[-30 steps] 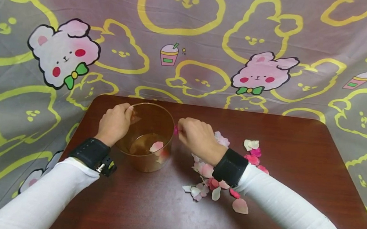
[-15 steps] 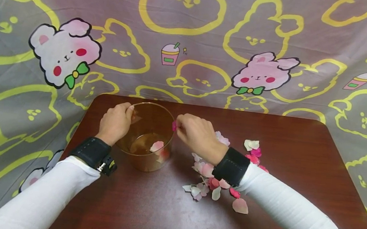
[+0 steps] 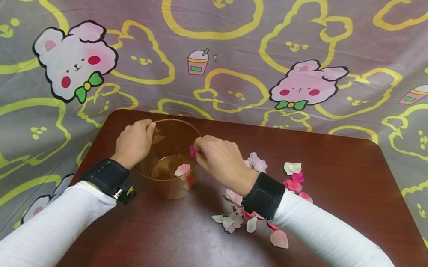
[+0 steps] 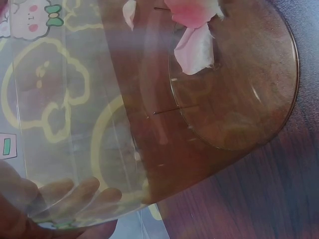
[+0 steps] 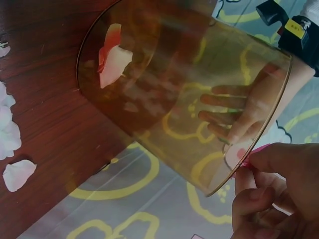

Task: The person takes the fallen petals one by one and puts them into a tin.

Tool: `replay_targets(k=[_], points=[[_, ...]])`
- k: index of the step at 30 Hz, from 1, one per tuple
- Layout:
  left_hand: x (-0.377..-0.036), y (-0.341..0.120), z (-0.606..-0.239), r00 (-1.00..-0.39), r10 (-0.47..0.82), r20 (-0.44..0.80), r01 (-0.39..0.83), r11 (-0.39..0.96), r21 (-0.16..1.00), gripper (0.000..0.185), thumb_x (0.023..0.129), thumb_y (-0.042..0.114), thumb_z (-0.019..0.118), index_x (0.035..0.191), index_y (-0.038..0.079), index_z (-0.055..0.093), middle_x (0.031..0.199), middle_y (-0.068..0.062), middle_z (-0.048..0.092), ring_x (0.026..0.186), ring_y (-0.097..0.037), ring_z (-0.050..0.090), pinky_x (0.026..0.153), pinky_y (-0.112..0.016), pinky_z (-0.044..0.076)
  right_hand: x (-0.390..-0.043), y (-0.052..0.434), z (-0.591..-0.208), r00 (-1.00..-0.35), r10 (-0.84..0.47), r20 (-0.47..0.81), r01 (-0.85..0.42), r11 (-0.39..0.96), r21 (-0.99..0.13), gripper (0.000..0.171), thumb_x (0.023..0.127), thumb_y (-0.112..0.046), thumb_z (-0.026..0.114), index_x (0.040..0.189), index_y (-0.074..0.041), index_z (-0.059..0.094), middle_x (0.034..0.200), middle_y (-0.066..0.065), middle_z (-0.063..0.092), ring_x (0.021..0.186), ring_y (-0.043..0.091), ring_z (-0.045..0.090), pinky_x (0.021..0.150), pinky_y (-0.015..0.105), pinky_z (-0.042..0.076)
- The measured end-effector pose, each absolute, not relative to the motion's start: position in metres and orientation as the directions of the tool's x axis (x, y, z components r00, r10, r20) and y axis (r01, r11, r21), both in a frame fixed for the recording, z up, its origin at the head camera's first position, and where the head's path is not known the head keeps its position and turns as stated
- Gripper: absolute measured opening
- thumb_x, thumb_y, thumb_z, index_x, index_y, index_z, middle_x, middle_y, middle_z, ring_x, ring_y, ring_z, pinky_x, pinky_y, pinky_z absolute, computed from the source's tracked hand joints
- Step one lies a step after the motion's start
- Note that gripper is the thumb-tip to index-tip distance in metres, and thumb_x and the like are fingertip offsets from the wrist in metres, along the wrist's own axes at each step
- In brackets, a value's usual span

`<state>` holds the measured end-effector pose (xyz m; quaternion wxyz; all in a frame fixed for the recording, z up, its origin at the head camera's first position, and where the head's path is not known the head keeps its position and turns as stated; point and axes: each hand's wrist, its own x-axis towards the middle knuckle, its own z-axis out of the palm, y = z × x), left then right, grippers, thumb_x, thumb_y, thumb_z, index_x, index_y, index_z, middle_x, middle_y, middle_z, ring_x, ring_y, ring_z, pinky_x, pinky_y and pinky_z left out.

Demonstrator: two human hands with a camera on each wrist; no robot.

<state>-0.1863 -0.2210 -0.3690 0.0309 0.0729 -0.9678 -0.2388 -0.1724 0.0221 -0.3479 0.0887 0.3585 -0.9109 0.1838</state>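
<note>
Left hand [image 3: 133, 143] grips clear cup [image 3: 170, 163] wall, fingers curled. Right hand [image 3: 219, 160] pinches pink petal [image 3: 192, 150] above rim.

Left hand [image 3: 133, 142] fingers curled; right hand [image 3: 217, 157] fingers pinched.

The head camera looked forward and down over the counter [image 3: 303, 254] from above. Both wrist cameras sat very close to the clear cup [image 3: 172, 159], the left one facing its base (petals inside), the right one its rim; all three shared that cup.
</note>
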Motion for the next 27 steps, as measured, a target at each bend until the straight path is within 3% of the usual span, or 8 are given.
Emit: replay_targets(k=[11, 27], points=[[-0.1870, -0.2208, -0.3695, -0.987, -0.157, 0.020, -0.129, 0.873, 0.470, 0.036, 0.110, 0.032, 0.036, 0.094, 0.010, 0.060, 0.093, -0.018, 0.068, 0.099, -0.050, 0.066, 0.073, -0.059, 0.047, -0.1668, 0.0139, -0.3488, -0.716, -0.651, 0.252, -0.698, 0.679, -0.227, 0.007, 0.096, -0.020, 0.069, 0.089, -0.020, 0.068, 0.082, -0.006, 0.062, 0.065, 0.010, 0.054, 0.051, 0.029, 0.041], [-0.1864, -0.2206, -0.3700, -0.986, -0.168, 0.022, -0.139, 0.877, 0.461, 0.035, 0.110, 0.031, 0.036, 0.095, 0.010, 0.059, 0.091, -0.019, 0.066, 0.098, -0.050, 0.066, 0.074, -0.059, 0.047, -0.1619, 0.0129, -0.3490, -0.692, -0.679, 0.247, -0.722, 0.664, -0.197, 0.006, 0.095, -0.023, 0.070, 0.092, -0.018, 0.071, 0.085, -0.003, 0.063, 0.062, 0.014, 0.057, 0.048, 0.026, 0.038]])
